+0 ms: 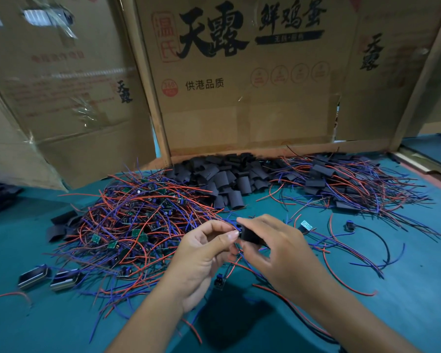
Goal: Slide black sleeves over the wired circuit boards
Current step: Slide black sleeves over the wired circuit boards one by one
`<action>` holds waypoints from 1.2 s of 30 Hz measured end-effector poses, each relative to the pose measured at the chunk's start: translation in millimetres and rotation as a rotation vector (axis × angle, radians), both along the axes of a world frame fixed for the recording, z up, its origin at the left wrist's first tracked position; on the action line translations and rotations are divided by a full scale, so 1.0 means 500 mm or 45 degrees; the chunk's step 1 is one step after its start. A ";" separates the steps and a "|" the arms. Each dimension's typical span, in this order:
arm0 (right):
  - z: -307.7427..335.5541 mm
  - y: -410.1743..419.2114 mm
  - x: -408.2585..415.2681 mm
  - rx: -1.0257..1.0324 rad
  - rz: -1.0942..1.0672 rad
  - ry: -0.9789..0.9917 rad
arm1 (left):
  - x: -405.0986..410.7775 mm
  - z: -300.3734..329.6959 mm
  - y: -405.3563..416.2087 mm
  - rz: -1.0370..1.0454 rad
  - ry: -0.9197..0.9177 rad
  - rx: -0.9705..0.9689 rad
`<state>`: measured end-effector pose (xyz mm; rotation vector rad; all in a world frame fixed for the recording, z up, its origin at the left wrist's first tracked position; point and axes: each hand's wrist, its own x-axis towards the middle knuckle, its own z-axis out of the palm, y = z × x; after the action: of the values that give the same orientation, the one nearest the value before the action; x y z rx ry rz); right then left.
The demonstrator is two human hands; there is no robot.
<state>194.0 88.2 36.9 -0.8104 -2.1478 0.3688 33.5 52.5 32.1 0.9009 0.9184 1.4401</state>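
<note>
Left hand [201, 253] pinching wires, right hand [273, 248] gripping black sleeve [250, 235]

sleeves [236, 186]: matt black plastic | cardboard wall [239, 110]: brown, printed | table [392, 314]: smooth teal

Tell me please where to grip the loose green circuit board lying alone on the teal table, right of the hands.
Probably pinch the small green circuit board by its two long edges, coming from above on the near-left end. Its red and blue wires trail off to the right, so that end is less free.
</note>
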 end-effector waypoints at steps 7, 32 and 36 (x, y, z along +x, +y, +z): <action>-0.001 -0.001 0.000 0.033 0.083 -0.050 | -0.002 -0.008 0.003 -0.155 -0.234 -0.255; 0.064 0.094 0.073 -0.090 -0.267 -0.132 | -0.036 -0.055 0.020 0.419 1.393 0.421; 0.144 0.215 0.126 0.129 -0.474 -0.336 | -0.044 -0.056 0.015 0.433 1.774 0.671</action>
<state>256.8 195.6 108.9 -1.2275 -2.1700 -0.0417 11.3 60.1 3.9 2.3559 1.7656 1.2167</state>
